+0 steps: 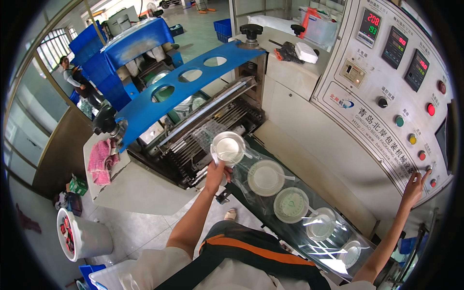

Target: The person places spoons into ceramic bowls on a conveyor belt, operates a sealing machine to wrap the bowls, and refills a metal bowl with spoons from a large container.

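My left hand [216, 177] is closed at the near side of a round, pale bowl [228, 146], beside the bars of a packaging machine. A small white piece shows by its thumb; some fingers are hidden. From there a row of similar round containers [267, 178] runs toward the lower right, under clear plastic film [336, 241] on a dark conveyor [251, 205]. Pale sticks or handles lie beside several of them. At the far right my right hand [414, 187] stretches its index finger to a small switch [428, 169] on the light control panel [355, 99]. It holds nothing visible.
A blue plate [166, 104] with round holes and black knobs spans the machine. A pink cloth [102, 161] hangs at its left corner. Below stands a white bin [94, 237]. A tool with orange parts [285, 52] lies on the cabinet. Another person [79, 82] is at the far left.
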### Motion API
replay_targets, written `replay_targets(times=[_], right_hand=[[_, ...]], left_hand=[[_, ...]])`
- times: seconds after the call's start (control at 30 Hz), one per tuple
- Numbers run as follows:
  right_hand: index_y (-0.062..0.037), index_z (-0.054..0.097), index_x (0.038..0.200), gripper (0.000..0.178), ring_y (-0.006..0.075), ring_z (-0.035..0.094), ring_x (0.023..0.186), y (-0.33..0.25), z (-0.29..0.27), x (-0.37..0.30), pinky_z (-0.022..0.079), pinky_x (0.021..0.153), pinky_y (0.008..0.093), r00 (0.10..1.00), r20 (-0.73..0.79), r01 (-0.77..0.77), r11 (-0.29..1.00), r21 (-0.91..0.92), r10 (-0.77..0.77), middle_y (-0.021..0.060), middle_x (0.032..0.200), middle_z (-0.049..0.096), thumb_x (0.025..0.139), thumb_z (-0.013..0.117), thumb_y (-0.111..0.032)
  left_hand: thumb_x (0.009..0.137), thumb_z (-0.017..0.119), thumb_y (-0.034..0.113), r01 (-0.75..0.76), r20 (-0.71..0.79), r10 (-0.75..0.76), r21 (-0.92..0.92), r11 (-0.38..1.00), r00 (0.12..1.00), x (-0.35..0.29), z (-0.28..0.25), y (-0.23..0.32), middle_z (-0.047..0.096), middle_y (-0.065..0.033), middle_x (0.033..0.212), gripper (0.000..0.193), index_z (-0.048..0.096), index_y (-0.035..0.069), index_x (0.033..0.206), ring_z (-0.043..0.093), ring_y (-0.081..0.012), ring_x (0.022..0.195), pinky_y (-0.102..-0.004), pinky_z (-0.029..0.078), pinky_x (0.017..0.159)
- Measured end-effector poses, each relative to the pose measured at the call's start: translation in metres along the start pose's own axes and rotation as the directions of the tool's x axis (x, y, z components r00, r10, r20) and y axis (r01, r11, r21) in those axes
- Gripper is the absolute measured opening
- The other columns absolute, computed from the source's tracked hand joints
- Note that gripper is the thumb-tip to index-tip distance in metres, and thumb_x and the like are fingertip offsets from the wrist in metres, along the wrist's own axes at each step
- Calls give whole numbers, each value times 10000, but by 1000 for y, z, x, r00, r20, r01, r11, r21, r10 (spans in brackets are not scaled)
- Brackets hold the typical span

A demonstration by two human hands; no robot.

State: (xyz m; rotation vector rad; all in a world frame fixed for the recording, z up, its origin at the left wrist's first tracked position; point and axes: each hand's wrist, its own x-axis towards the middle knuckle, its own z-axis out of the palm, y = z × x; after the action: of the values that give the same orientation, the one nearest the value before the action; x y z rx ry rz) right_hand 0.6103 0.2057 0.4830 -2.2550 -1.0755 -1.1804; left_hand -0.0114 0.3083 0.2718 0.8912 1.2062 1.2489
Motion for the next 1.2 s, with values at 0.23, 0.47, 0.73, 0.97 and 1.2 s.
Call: replay_targets(times=[0.23,0.47,0.73,0.97,1.2], right_hand=[[-73,566,906,157,296,571,695,0,-10,-19,437,529,359,998,-42,60,990,124,-55,42,1347,316,856,472,-189],[-118,541,930,192,322,586,740,21,-19,-3,454,536,388,1000,-4,12,998,-58,-12,35,1258,426,872,441,-272],[-123,547,923,199,325,588,757,-18,-43,-2,462,553,395,996,87,15,987,-160,-1,84,1227,446,871,432,-277],[-116,546,922,188,351,584,734,-42,-52,-7,483,549,389,994,82,89,964,-252,-71,169,1173,474,869,430,-256],[-112,544,951,209,346,584,778,-48,-49,-1,492,570,393,991,81,126,950,-284,-108,194,1164,475,867,433,-268]], left_hand=[[856,417,202,11,-34,-8,102,995,999,-5,-3,0,547,-119,610,264,432,-53,926,499,-168,355,-281,402,324],[846,394,184,4,-30,-3,63,998,1000,-10,-5,8,557,-129,622,247,424,-52,912,506,-170,370,-287,406,345],[839,399,159,43,0,-43,33,999,999,4,-25,10,573,-128,640,229,458,-52,906,508,-162,373,-277,407,352],[856,412,179,186,96,-169,-209,960,981,18,-37,17,579,-137,677,251,491,-59,857,502,-172,385,-297,409,352],[863,432,235,283,107,-264,-270,920,959,24,-37,22,579,-125,685,290,508,-44,833,488,-167,386,-297,411,351]])
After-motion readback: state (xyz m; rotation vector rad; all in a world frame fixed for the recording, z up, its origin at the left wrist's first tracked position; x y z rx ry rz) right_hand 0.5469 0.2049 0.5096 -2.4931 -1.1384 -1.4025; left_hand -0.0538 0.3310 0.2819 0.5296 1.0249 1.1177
